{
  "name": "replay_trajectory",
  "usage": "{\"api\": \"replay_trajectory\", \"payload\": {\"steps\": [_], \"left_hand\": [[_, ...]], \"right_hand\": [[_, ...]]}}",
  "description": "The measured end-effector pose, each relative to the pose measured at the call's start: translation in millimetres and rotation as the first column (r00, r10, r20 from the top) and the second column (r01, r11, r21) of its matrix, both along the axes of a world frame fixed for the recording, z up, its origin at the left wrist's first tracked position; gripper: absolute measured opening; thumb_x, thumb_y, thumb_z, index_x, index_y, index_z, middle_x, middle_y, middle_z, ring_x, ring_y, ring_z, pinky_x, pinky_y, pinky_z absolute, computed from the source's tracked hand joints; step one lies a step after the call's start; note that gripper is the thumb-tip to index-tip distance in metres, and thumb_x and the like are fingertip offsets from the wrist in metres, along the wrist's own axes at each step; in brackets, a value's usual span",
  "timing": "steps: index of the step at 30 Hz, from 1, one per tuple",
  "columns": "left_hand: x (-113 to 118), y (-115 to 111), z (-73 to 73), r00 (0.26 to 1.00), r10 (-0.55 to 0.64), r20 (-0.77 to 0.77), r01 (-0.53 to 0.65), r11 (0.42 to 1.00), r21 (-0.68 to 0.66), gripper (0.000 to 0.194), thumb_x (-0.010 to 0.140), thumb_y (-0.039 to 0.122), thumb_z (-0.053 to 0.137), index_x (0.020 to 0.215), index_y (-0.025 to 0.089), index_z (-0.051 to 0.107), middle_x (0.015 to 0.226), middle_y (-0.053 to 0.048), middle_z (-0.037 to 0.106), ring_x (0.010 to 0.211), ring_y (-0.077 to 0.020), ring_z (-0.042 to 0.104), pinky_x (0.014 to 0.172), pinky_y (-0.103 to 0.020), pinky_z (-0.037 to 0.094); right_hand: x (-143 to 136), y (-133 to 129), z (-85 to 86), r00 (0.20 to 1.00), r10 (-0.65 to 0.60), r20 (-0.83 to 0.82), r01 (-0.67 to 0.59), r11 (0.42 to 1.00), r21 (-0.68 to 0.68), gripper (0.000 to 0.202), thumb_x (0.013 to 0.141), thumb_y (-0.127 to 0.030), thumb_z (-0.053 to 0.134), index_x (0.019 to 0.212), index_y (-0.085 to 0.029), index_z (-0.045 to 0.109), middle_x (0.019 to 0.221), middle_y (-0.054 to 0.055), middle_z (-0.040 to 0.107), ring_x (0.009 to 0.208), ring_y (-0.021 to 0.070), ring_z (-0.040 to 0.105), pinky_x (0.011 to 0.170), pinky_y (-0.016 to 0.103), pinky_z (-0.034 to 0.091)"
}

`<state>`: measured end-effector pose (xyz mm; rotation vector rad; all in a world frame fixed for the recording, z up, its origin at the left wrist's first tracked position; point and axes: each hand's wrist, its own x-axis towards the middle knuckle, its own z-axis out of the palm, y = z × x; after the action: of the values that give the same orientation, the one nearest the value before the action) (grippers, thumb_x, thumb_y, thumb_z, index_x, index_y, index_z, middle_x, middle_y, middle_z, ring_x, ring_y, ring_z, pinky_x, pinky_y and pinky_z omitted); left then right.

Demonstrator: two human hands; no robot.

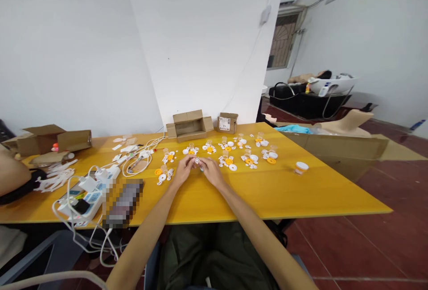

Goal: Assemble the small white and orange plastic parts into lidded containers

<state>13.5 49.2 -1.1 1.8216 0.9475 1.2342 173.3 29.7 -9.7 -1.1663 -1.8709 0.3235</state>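
My left hand (184, 167) and my right hand (210, 169) meet over the yellow table (267, 196), fingers closed around a small white part with dark holes (197, 161). The part shows between the fingertips of both hands. Groups of small white discs, clear cups and orange rings lie beyond and on both sides of the hands. An orange ring (158, 172) and a white ring (162, 177) lie left of my left hand. To the right of my right hand are another orange ring (229, 161) and a white disc (232, 167).
Two open cardboard boxes (189, 132) (227, 125) stand at the back by the wall. A lidded jar (301, 167) stands at the right. Cables, a power strip (96, 196) and a blurred phone (125, 203) lie left, near a person's arm (13, 174).
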Motion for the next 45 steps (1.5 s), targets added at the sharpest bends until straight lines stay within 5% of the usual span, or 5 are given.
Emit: {"api": "replay_trajectory", "payload": {"steps": [45], "left_hand": [[4, -1, 0.0, 0.992, -0.106, 0.075, 0.106, 0.994, -0.004, 0.026, 0.087, 0.041, 0.066, 0.099, 0.019, 0.07, 0.091, -0.005, 0.075, 0.082, -0.0192, 0.071, 0.077, -0.032, 0.058]], "right_hand": [[2, 13, -12.7, 0.973, 0.091, -0.214, -0.099, 0.995, -0.026, 0.023, 0.092, -0.018, 0.051, 0.09, -0.023, 0.073, 0.083, 0.002, 0.075, 0.08, 0.02, 0.067, 0.075, 0.03, 0.052]]}}
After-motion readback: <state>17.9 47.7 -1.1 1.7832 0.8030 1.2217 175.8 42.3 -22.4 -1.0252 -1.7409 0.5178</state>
